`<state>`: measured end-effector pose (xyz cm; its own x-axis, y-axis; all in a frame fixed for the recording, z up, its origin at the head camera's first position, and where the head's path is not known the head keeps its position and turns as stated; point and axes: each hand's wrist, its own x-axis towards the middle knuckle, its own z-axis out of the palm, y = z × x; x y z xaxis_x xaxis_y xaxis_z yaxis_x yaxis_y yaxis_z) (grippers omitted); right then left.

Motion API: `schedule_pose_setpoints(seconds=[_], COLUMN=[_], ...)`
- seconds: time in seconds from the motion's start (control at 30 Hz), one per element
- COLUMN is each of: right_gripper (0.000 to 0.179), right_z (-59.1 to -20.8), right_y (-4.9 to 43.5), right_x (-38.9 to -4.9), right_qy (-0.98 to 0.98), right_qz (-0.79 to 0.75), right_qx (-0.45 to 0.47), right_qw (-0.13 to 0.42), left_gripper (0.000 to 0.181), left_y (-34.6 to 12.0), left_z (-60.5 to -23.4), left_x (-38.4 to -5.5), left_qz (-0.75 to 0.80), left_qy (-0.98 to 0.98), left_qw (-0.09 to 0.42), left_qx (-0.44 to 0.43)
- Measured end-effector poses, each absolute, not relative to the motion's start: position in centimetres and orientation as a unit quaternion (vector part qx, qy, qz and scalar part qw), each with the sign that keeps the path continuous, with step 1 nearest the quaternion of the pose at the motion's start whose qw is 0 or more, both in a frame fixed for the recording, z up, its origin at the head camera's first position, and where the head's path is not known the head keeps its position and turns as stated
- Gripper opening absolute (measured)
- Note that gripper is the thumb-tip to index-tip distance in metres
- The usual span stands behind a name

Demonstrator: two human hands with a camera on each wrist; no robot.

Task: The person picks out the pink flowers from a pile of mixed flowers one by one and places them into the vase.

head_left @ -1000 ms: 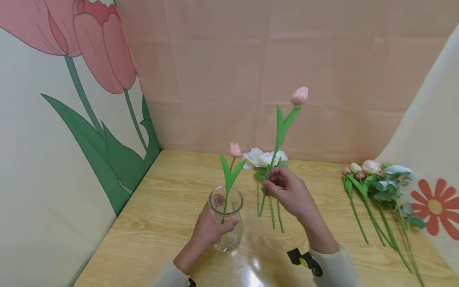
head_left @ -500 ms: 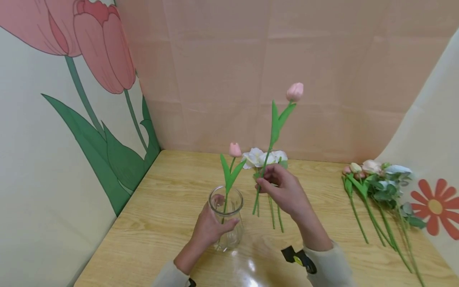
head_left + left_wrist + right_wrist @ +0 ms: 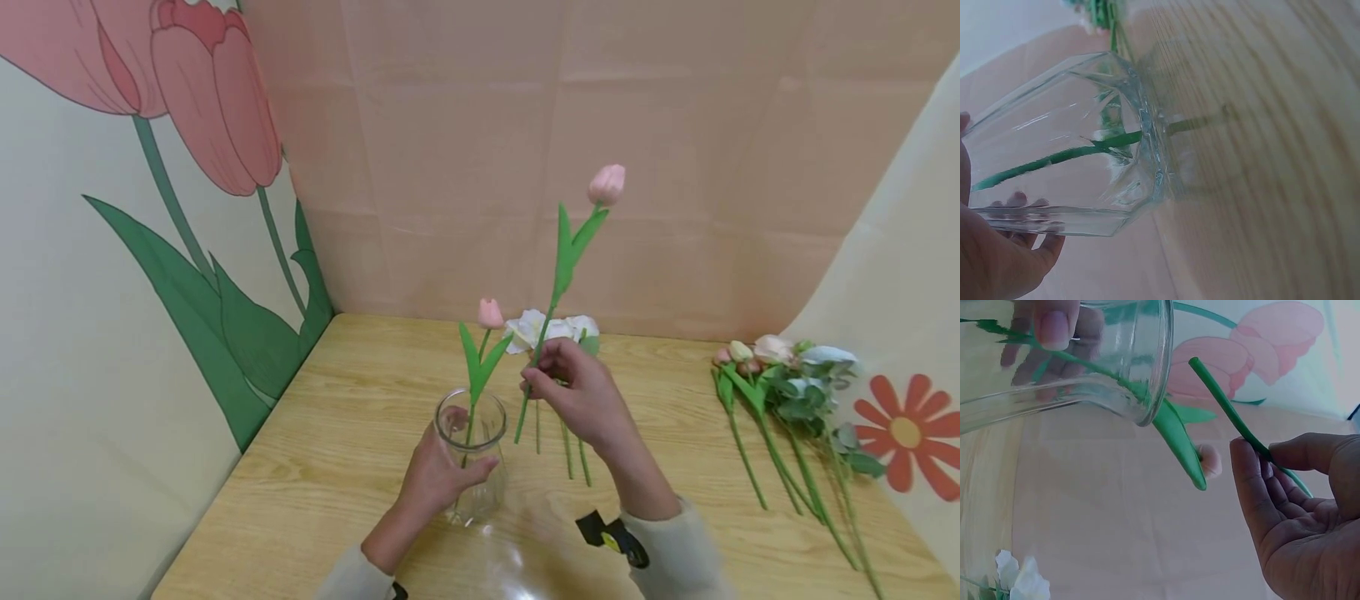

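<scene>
A clear glass vase [image 3: 480, 492] stands on the table, and one pink tulip [image 3: 491, 313] leans in it with its stem inside the glass. My left hand [image 3: 438, 471] grips the vase around its side below the rim. In the left wrist view the stem [image 3: 1047, 161] reaches down to the vase's base. My right hand [image 3: 585, 392] pinches a second pink tulip [image 3: 606, 185] by its stem between thumb and fingers. That stem's lower end [image 3: 1195, 362] is right of the vase rim [image 3: 1163, 362], apart from it, with the bloom tilted up to the right.
White flowers [image 3: 528, 329] with green stems lie on the table behind my right hand. Further right is a bunch of mixed flowers and greenery [image 3: 802, 400]. A peach cloth [image 3: 465, 167] hangs behind the wooden table [image 3: 315, 467]; a tulip-printed panel [image 3: 112, 333] stands at left.
My right hand has moved left with its tulip, bringing the stem's end closer to the vase rim. The left hand and the vase have stayed in place.
</scene>
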<state>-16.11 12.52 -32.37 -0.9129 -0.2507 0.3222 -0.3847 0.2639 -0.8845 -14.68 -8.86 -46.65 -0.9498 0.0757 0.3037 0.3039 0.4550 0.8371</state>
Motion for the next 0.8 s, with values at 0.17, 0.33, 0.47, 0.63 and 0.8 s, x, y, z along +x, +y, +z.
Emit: schedule_pose_setpoints(seconds=[0.17,0.33,0.47,0.63,0.8], right_gripper=[0.017,0.018,0.017,0.015,0.016], right_z=[-32.5,-32.2,-32.1,-32.1,-32.2], right_y=[12.0,11.7,11.3,10.8,10.3], right_x=[-16.3,-16.2,-16.2,-16.4,-16.4], right_qy=[-0.790,-0.790,-0.792,-0.789,-0.783], right_qz=[0.574,0.574,0.571,0.573,0.577], right_qx=[0.205,0.206,0.206,0.210,0.218], right_qw=[0.059,0.062,0.068,0.072,0.077], left_gripper=[0.080,0.079,0.078,0.079,0.078], left_y=[-9.0,-9.1,-9.0,-9.0,-9.0], left_z=[-46.8,-46.8,-46.7,-46.7,-46.8], left_x=[-14.7,-14.8,-14.7,-14.7,-14.8], left_qz=[-0.501,-0.499,-0.500,-0.506,-0.513], left_qy=[-0.847,-0.847,-0.849,-0.848,-0.844], left_qw=[0.119,0.122,0.117,0.108,0.107], left_qx=[-0.130,-0.139,-0.129,-0.118,-0.115])
